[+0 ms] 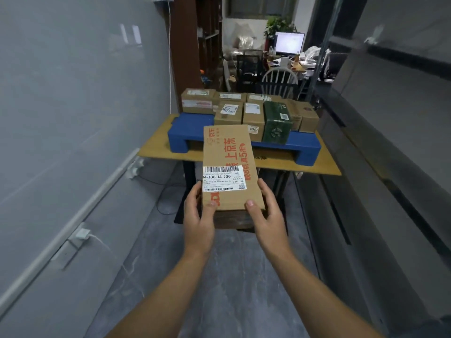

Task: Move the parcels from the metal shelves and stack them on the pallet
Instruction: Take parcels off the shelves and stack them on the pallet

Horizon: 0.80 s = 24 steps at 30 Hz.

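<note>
head view shows left hand (198, 211) and right hand (266, 208) gripping a flat parcel (229, 167) by its near end; keep it level, set it on the blue pallet (188, 132) beside the stacked boxes (253, 118).

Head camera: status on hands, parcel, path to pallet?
Left hand, right hand grip flat parcel. Blue pallet ahead, partly loaded. No obstruction seen.
</note>
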Available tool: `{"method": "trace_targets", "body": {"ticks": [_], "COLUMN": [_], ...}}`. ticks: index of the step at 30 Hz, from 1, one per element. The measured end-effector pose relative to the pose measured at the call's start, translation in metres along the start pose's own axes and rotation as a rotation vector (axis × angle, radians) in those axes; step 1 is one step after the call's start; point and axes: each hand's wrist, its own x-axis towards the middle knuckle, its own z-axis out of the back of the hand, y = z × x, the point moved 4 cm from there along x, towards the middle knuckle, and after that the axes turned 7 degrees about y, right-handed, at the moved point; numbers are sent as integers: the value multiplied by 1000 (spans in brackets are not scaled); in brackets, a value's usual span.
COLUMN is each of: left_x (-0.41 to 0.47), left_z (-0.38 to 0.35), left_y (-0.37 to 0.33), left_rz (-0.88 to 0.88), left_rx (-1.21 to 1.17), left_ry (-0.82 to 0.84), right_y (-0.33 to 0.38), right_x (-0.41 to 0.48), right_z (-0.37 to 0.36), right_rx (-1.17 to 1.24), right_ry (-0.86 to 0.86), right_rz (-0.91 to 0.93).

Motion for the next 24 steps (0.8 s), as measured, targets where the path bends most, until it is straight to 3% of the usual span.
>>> {"method": "trace_targets", "body": {"ticks": [11,24], "left_x": [178,345], "left_z": [83,97], "left_y": [28,91], "left_rz": [68,203], "left_rx": [0,22], "left_ry": [14,-10], "right_y": [-14,-74], "right_x": [158,330], "right_z": [-112,-157], "right_rx": [33,50], "right_ry": [68,126], "right_rz": [-71,-150]}}
